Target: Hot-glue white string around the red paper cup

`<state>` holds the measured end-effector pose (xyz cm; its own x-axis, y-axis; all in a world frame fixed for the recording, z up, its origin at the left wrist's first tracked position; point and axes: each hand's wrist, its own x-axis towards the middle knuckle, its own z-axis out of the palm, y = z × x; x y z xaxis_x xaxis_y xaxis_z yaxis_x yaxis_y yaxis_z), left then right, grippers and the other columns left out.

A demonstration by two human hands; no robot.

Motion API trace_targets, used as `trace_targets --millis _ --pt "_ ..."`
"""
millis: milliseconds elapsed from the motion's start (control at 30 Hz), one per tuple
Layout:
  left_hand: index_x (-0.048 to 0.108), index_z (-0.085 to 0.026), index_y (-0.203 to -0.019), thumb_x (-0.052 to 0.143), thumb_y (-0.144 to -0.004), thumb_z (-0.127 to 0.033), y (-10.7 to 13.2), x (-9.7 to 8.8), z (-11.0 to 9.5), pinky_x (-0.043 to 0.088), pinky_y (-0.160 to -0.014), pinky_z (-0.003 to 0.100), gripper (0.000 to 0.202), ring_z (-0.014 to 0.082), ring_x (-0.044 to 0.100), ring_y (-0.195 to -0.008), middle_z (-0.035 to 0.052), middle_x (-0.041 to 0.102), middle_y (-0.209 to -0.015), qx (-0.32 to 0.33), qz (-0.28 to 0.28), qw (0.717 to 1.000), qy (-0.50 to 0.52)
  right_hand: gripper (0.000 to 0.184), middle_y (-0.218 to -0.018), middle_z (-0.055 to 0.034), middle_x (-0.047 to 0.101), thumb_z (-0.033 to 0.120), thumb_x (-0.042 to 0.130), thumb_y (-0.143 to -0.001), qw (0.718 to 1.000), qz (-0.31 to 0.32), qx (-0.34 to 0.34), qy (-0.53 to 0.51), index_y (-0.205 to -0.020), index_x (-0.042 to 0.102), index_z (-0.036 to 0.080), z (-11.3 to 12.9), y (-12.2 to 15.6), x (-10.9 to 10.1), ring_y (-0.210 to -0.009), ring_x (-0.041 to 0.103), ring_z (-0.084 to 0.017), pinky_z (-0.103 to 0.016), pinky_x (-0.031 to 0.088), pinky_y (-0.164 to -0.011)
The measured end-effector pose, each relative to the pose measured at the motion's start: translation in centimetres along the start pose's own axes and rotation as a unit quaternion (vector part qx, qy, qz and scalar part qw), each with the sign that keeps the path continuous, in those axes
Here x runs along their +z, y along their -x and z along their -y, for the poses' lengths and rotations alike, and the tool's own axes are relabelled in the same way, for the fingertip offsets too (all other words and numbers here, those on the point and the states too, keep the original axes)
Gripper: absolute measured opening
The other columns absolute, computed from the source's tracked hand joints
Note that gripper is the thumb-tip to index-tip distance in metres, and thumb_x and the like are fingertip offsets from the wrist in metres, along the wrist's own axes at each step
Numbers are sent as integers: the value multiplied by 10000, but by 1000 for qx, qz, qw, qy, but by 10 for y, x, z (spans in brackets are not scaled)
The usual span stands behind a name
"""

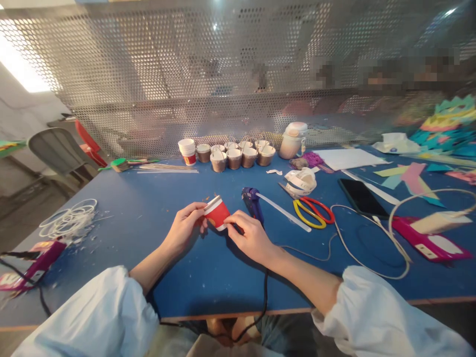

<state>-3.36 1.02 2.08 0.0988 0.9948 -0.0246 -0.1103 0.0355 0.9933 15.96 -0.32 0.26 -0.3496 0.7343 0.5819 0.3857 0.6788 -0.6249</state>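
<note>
A small red and white paper cup [217, 213] is held on its side above the blue table [122, 238]. My left hand [188, 222] pinches it by one end, and my right hand [247, 234] grips the other end with thumb and fingertips. A brownish strip shows along the cup's upper left edge. Just beyond my right hand lies a dark blue glue gun [253, 201], with a long translucent glue stick [284, 213] coming out of its back.
Several brown-wrapped cups [234, 158] and a stack of paper cups [187, 148] line the back. Scissors [312, 213], a ribbon roll [301, 181], a phone [360, 196] and a power strip [431, 240] with looping cable lie right. Tangled white cord [70, 218] lies left.
</note>
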Motion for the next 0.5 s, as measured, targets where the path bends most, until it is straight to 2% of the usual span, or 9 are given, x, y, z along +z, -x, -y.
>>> trace_targets --millis 267,500 --pt "631 -80 -927 534 -692 -221 2 3 -6 439 -481 259 291 142 548 -473 31 622 -525 -24 10 999 44 132 -799 -20 594 183 493 -904 999 -1 38 -26 -882 621 205 -4 1 1 -621 513 -119 -251 418 -591" --pt "621 -73 -905 543 -651 -167 3 5 -9 467 -498 274 282 139 561 -450 35 638 -537 -48 7 998 45 121 -787 -18 587 203 511 -905 998 -5 51 -31 -885 630 201 -8 0 2 -647 526 -126 -254 414 -602"
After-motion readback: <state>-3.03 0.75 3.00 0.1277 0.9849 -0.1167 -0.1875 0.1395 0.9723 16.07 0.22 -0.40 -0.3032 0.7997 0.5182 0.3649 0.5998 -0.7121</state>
